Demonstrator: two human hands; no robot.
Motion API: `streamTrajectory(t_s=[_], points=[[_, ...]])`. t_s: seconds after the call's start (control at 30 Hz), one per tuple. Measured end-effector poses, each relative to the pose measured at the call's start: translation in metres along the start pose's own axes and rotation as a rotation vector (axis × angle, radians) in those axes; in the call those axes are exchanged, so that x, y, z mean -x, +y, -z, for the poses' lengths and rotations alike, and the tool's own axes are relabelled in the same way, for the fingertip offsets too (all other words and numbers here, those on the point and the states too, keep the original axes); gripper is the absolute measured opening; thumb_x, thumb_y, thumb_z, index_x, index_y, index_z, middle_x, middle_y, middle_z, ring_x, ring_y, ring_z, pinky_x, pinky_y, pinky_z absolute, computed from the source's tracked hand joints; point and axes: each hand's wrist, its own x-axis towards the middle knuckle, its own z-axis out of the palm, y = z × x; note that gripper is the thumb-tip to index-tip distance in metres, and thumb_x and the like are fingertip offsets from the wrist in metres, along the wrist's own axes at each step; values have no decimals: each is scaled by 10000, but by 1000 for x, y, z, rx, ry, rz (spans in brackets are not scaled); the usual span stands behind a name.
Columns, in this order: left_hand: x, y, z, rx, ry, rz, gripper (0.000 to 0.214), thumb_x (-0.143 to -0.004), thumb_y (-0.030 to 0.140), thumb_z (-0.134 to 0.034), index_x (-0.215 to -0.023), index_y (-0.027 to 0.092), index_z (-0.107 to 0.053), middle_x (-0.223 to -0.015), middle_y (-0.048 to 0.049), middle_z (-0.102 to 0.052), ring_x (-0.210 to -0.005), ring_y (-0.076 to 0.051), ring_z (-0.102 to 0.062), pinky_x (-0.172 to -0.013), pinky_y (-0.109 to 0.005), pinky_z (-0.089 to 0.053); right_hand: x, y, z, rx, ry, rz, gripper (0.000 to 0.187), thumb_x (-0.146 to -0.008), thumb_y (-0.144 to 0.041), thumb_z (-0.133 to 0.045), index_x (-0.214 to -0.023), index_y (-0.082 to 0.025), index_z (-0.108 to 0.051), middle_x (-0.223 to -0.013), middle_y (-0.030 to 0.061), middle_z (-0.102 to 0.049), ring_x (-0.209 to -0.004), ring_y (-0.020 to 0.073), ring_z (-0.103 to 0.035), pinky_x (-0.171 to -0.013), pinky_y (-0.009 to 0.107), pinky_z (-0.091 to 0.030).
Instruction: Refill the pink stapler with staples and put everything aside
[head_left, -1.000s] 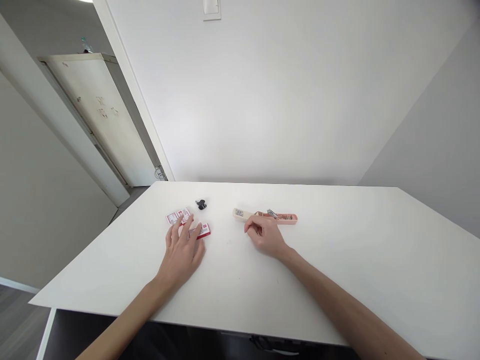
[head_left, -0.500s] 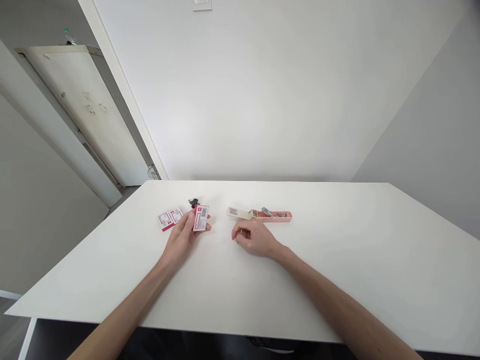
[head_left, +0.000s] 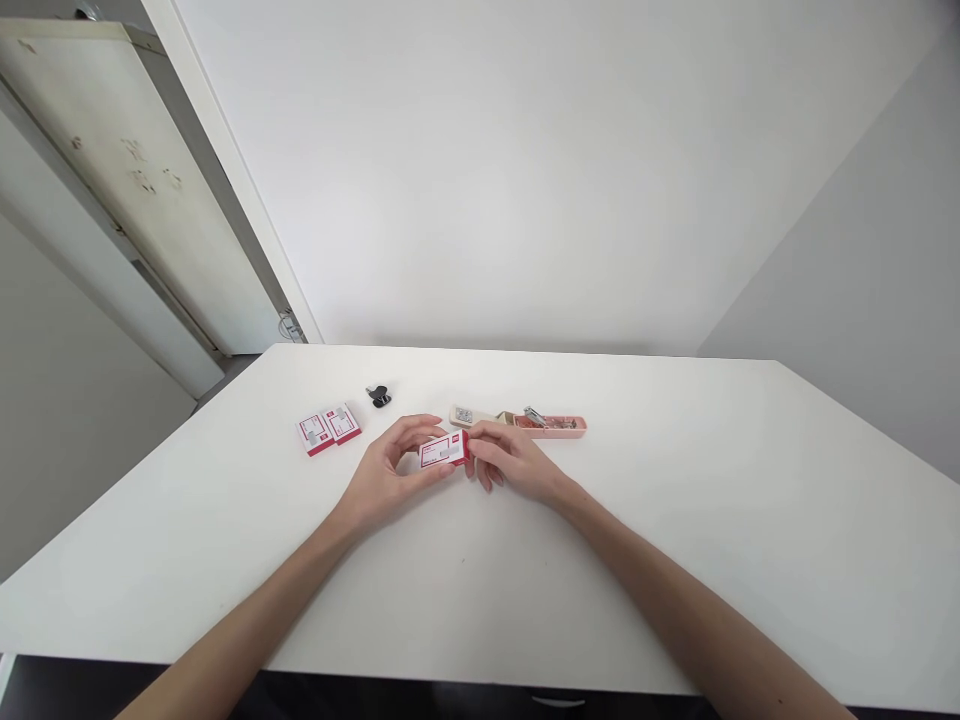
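Holding small red-and-white cardboard staple box (head_left: pixel 444 452) between both hands (head_left: pixel 397 470) (head_left: pixel 510 462) over white bench (head_left: pixel 675 520); grip ends firmly, slide gently.

matt white table (head_left: pixel 675 520), printed cardboard box (head_left: pixel 442 452), pink plastic stapler (head_left: pixel 547 425).

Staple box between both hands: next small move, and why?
Probably open the small red and white box: the left hand cradles it from below while the right hand pinches its right end, above the table. The opened stapler lies just behind, apparently waiting for staples.
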Motion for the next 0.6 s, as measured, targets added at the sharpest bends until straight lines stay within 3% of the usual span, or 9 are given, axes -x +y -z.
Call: streamTrajectory(t_s=[0.37, 0.6], points=[[11, 11, -9, -206, 27, -91, 501, -804, 434, -844, -1227, 248, -650, -1187, -60, -764, -1215, -269, -677, -1083, -438, -515, 3, -7, 0, 87, -58, -43, 113, -947, -250, -590, -894, -204, -677, -694, -26, -653, -622, 128, -589, -656, 268, -459], [11, 12, -11, -230, 64, -153, 430, -838, 426, -815, -1200, 253, -659, -1229, -51, -733, -1152, -237, -692, -994, -368, -560, 1, -2, -2, 66, 21, -45, 157, -952, -330, -616, -872, -204, -665, -691, -21, -652, -549, 112, -560, -590, 259, -462]])
